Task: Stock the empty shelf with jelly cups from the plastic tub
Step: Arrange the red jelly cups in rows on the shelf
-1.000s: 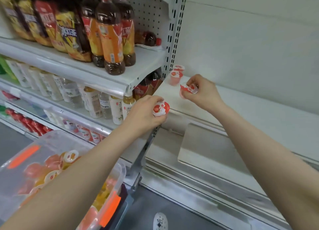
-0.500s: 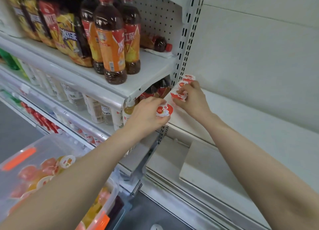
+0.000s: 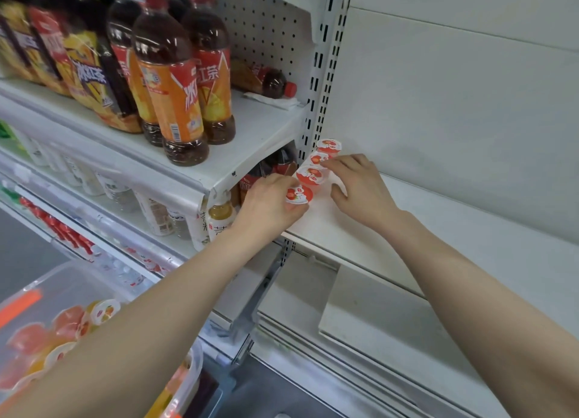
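Mostly bare, the long white metal shelf [image 3: 438, 229] runs right along a pale back panel [image 3: 454, 104], bounded left by a slotted white upright [image 3: 326, 72]. Three small clear jelly cups [image 3: 317, 159] with red-and-white foil lids stand in a row at its far left end. Just right of them is the right hand [image 3: 360, 192], fingers loosely spread and gripping nothing. The left hand [image 3: 269, 204] pinches a fourth cup [image 3: 299, 195] at the near end of that row; its base is hidden. Near left, a clear plastic tub [image 3: 72, 281] of orange and pink cups is blurred and partly covered by the forearm. Brown tea bottles [image 3: 170, 82] with orange labels crowd the higher left shelf.
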